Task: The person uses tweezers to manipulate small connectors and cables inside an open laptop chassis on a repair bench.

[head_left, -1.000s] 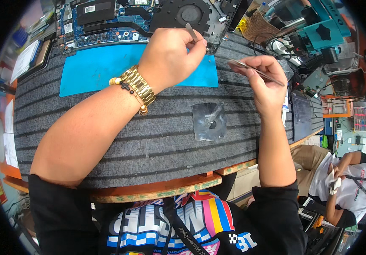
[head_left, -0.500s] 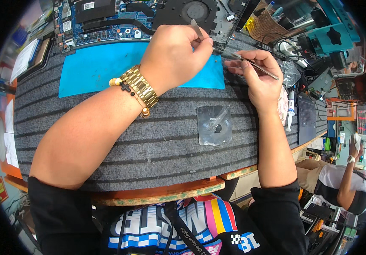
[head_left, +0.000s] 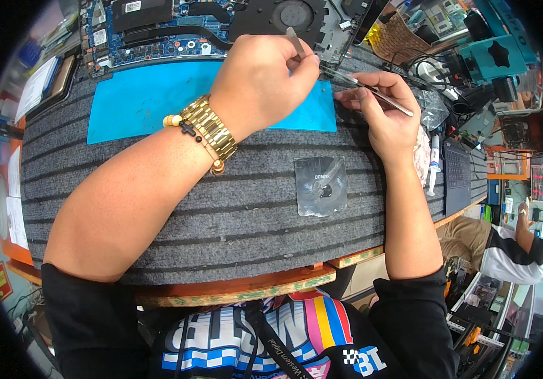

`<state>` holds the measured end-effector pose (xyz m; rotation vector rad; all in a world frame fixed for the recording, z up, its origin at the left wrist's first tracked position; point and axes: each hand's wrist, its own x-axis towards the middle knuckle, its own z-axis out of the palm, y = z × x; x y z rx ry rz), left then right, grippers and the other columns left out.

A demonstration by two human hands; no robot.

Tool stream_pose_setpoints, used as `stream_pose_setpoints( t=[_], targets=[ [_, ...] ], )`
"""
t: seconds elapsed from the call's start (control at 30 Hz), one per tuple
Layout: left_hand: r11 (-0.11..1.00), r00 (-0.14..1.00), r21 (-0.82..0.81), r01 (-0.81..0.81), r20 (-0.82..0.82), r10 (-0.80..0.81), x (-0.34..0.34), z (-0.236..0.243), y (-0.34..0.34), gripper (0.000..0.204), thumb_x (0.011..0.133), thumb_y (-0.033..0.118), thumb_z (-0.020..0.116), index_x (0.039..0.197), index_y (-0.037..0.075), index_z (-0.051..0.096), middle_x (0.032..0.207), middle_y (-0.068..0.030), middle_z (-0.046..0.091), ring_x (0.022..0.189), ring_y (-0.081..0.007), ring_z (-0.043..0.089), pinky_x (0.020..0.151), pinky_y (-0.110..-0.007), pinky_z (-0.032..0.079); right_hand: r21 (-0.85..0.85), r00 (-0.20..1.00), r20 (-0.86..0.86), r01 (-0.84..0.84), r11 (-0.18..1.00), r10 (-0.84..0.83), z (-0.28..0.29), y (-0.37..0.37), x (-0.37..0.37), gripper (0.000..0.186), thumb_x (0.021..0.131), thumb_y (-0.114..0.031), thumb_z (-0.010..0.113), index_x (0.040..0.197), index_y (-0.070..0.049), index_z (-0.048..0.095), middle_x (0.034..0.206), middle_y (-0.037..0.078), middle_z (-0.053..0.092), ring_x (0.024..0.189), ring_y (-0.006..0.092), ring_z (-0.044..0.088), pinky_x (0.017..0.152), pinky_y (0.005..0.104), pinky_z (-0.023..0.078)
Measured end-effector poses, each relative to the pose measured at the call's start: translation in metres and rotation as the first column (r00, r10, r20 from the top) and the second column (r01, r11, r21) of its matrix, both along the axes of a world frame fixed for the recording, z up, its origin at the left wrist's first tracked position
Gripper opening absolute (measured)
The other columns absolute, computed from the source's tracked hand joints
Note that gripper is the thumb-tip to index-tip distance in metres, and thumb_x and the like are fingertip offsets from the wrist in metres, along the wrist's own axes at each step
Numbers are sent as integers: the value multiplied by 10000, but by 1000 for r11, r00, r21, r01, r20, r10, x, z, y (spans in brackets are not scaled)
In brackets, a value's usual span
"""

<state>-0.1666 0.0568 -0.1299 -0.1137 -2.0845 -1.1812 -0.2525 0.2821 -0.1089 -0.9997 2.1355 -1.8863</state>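
Note:
My left hand is closed on a slim flat metal tool whose rounded end sticks up between thumb and forefinger; its lower part is hidden by the fingers. In my right hand metal tweezers are pinched, slanting up and left so their tips come close to my left fingertips. What lies between the tips is too small to make out. Both hands hover around the right end of a blue mat. Beyond it lies an opened laptop with a blue circuit board and a round black fan.
A clear plastic packet lies on the grey striped cloth. At right are a syringe, a laptop keyboard, a woven basket and a teal stand. Another person is at the far right.
Both hands stay nearly in place with their tools, the left shifting very slightly right. The person at the far right has changed posture and lowered an arm.

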Motion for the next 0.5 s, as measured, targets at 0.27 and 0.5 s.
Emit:
stream_pose_setpoints(
  t=[0.27,0.5],
  targets=[
    [1000,1000,-12,-1,1,1,0,0,0,222,1008,201,768,990,-13,824,693,-90,756,593,-97,682,550,-285,514,20,1000,-24,-2,1000,3,-1,0,-1,171,1021,54,675,1191,74,684,1125,143,778,964,206,800,872,314,650],
    [1000,1000,-10,-2,4,2,1,1,0,224,1008,200,772,990,-18,823,701,-90,761,592,-97,683,545,-281,511,13,1000,-26,-11,1000,12,0,0,-1,176,1015,64,675,1191,79,682,1133,146,775,968,207,799,879,315,650]
  ],
)
